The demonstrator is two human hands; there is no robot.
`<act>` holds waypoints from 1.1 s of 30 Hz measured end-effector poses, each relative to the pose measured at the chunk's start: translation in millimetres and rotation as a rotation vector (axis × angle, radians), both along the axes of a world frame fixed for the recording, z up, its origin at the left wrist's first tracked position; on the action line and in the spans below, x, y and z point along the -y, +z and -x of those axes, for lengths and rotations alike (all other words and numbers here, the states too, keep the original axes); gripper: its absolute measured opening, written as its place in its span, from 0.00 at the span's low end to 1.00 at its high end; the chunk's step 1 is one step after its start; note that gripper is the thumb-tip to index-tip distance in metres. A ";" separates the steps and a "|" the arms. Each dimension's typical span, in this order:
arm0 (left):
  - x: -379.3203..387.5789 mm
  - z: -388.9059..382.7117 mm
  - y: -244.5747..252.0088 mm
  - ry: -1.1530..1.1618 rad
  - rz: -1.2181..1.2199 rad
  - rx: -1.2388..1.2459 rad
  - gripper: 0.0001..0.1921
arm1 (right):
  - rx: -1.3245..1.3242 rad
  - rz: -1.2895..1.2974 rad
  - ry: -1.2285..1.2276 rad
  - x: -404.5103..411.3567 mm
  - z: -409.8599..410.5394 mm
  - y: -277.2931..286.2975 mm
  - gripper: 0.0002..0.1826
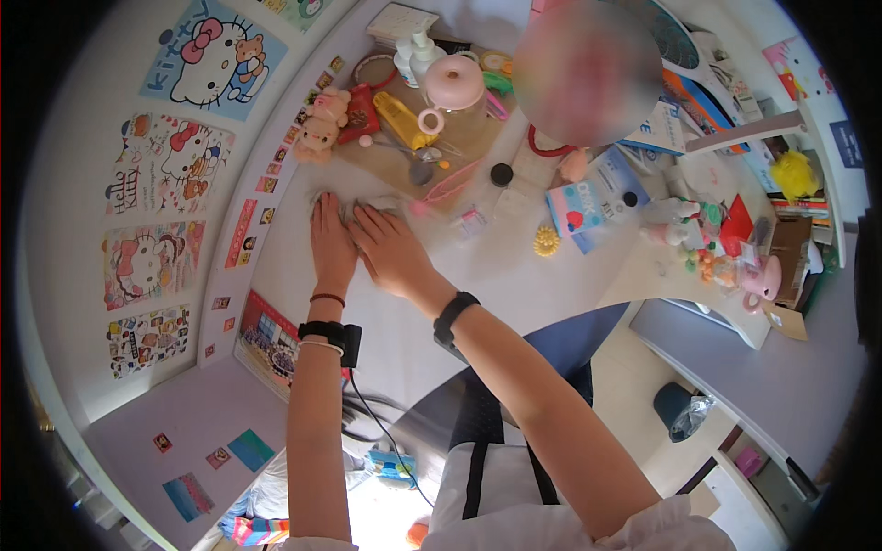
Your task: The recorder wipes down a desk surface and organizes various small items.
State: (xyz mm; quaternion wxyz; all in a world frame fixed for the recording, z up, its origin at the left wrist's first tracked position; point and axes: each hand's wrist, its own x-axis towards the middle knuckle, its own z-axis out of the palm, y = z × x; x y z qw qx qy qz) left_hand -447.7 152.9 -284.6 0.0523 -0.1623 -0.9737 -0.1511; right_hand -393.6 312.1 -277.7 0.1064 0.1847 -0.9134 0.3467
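My left hand (333, 241) lies palm down on the white desk top (496, 275), fingers stretched forward and close together. Right beside it, my right hand (389, 248) is also palm down, its fingers touching or nearly touching the left hand. Under the fingers of both hands is a crumpled white wipe or tissue (377, 200), pressed against the desk; most of it is hidden. Just ahead are a plush toy (318, 134) and a pink beaded strand (451, 184). A small clear packet (470, 222) lies to the right of my right hand.
A pink-lidded jar (455, 82), white pump bottles (418, 55) and a yellow tube (403, 120) stand or lie at the back. To the right are a black round lid (501, 174), a yellow coil hair tie (546, 241) and small bottles (668, 210). A cable (379, 417) hangs from my left wrist.
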 end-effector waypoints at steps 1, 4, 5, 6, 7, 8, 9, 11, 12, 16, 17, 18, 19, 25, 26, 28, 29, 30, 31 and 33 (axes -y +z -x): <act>-8.6 -13.2 -0.9 0.040 0.010 0.018 0.31 | 0.015 0.017 0.007 -7.1 -12.5 -0.2 0.30; -27.8 -58.7 -3.7 0.110 0.061 -0.015 0.33 | 0.032 0.065 0.038 -31.1 -51.1 6.5 0.30; -32.4 -75.6 -5.9 0.135 0.101 -0.059 0.34 | 0.027 0.071 0.045 -40.2 -62.9 9.0 0.30; -44.8 -90.8 -4.7 0.155 0.120 -0.038 0.34 | 0.046 0.054 0.071 -54.3 -74.4 11.3 0.30; -54.3 -106.6 -4.3 0.155 0.122 -0.036 0.34 | 0.072 0.041 0.098 -65.8 -87.6 12.5 0.31; -63.7 -121.3 -3.3 0.171 0.140 -0.032 0.34 | 0.076 0.033 0.107 -76.2 -99.4 13.8 0.30; -76.2 -135.7 -1.4 0.182 0.151 -0.027 0.34 | 0.078 0.029 0.101 -88.4 -112.0 16.3 0.30; -95.6 -164.4 1.2 0.179 0.126 -0.009 0.33 | 0.116 0.007 0.144 -110.0 -135.0 17.3 0.31; -108.7 -176.7 1.0 0.196 0.133 0.001 0.33 | 0.114 0.004 0.137 -123.4 -145.6 15.6 0.31; -157.9 -214.3 1.6 0.234 0.144 0.031 0.34 | 0.111 -0.048 0.171 -177.3 -175.7 15.3 0.31; -168.9 -222.5 2.5 0.240 0.144 0.038 0.34 | 0.131 -0.057 0.184 -191.5 -182.3 18.1 0.31; -180.3 -229.4 1.9 0.235 0.134 0.033 0.33 | 0.125 -0.058 0.176 -206.2 -187.3 18.0 0.31; -190.9 -235.3 1.2 0.228 0.132 0.027 0.33 | 0.123 -0.038 0.173 -219.9 -192.5 18.1 0.29; -242.7 -257.1 2.0 0.303 0.142 0.030 0.34 | 0.140 0.082 0.117 -288.3 -209.0 16.2 0.20; -253.5 -258.7 1.2 0.287 0.157 0.019 0.34 | 0.136 0.084 0.083 -290.9 -210.2 16.4 0.19; -272.3 -257.3 2.3 0.240 0.149 -0.007 0.33 | 0.141 0.104 -0.041 -283.8 -210.8 13.3 0.22; -277.6 -257.1 4.0 0.244 0.144 -0.013 0.33 | 0.149 0.129 -0.167 -275.2 -210.1 11.9 0.26; -280.7 -254.7 6.8 0.189 0.068 0.057 0.32 | 0.141 0.126 -0.159 -261.3 -207.2 11.9 0.26; -276.8 -252.8 9.9 0.132 -0.006 0.127 0.32 | 0.152 0.013 -0.307 -241.6 -205.3 13.7 0.30; -259.5 -244.8 18.1 -0.029 -0.013 0.165 0.31 | 0.156 -0.101 -0.459 -210.6 -196.4 13.9 0.35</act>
